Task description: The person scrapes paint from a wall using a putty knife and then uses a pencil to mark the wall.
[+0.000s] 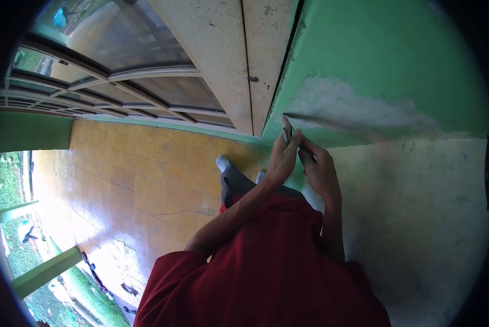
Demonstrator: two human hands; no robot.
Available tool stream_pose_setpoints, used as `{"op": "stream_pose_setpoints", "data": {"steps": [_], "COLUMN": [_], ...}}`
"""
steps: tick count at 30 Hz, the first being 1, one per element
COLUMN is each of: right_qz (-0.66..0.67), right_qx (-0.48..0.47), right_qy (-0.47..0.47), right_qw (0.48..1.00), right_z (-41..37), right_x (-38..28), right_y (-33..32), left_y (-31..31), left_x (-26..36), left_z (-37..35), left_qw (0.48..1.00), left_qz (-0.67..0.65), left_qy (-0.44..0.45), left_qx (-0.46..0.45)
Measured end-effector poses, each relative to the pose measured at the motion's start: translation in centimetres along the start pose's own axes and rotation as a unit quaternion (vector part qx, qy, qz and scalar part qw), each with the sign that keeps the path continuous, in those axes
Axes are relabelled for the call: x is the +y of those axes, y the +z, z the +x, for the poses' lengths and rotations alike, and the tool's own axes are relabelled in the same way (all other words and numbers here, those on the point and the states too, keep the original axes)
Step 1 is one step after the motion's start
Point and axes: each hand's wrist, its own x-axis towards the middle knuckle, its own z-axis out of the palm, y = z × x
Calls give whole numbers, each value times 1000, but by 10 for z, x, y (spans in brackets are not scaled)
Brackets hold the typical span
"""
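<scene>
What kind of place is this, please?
Most likely the open veranda of a house: a yellow tiled floor, a louvred window beside a pale door, and grass past the green posts. The left hand and right hand hold a scraper against the green wall, at a bare grey patch.

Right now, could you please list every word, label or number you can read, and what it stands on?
None: no readable text shows anywhere.
The scraper, gripped by the left hand and right hand, shows no legible mark.
The green wall, cream panels, red shirt and tiled floor carry no writing.
</scene>
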Motion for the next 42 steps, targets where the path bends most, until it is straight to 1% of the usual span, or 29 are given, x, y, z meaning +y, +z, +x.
{"op": "stream_pose_setpoints", "data": {"steps": [2,4,5,7,9,11,12,14,16,18,20,24,26,27,28,29,30,31,32,33,34,36,37,39,42], "right_qz": [-11,13,12,26,18,7,13,20,28,29,27,86,109,101,93,94,103,111,112,117,123,127,133,139,147], "right_qx": [-10,-27,-30,0,-11,-18,-18,-15,-50,-47,-45,-42,-49,-52,-52,-52,-62,-72,-69,-45,-25,-41,-54,-61,-71], "right_qy": [11,41,40,20,31,40,38,31,112,96,85,90,91,75,60,66,73,70,76,82,89,85,76,75,85], "right_qw": [1000,999,999,999,999,999,999,999,992,994,995,991,989,991,992,992,990,989,988,989,988,987,987,985,983], "right_z": [1,3,0,-7,-6,-2,-3,-2,-4,0,6,3,9,12,15,14,13,19,9,2,1,3,6,10,14], "right_x": [-6,-10,-8,-3,-9,-7,-2,-3,-18,-19,-16,8,13,15,18,22,25,25,29,33,35,40,41,34,39], "right_y": [1,0,3,8,5,0,0,-4,-11,-9,-9,-7,-1,2,5,8,12,15,16,11,6,1,-2,-3,1], "left_y": [-3,-5,-6,-7,-9,-4,-1,4,7,6,6,10,10,5,-1,-5,-10,-10,-3,7,13,15,14,7,8], "left_x": [2,4,4,1,2,5,8,16,20,22,15,9,12,5,-6,-19,-23,-28,-38,-40,-42,-42,-37,-22,-19], "left_z": [1,2,1,0,-1,1,-2,-4,-9,-7,-3,-4,-5,0,9,13,14,15,6,9,14,9,7,3,3], "left_qw": [999,999,999,998,997,992,992,996,996,996,997,998,995,994,988,980,986,985,983,980,980,950,950,974,980], "left_qz": [34,39,47,59,73,116,117,75,77,77,74,51,98,100,141,180,158,159,164,165,161,253,254,218,190], "left_qy": [-21,-19,-19,-19,-22,-46,-50,-43,-52,-55,-16,-32,-1,-1,26,50,41,45,65,96,101,172,173,59,46], "left_qx": [-3,0,2,-4,-9,-3,-5,0,-3,-3,17,14,34,38,55,70,40,42,49,56,57,59,61,27,23]}}
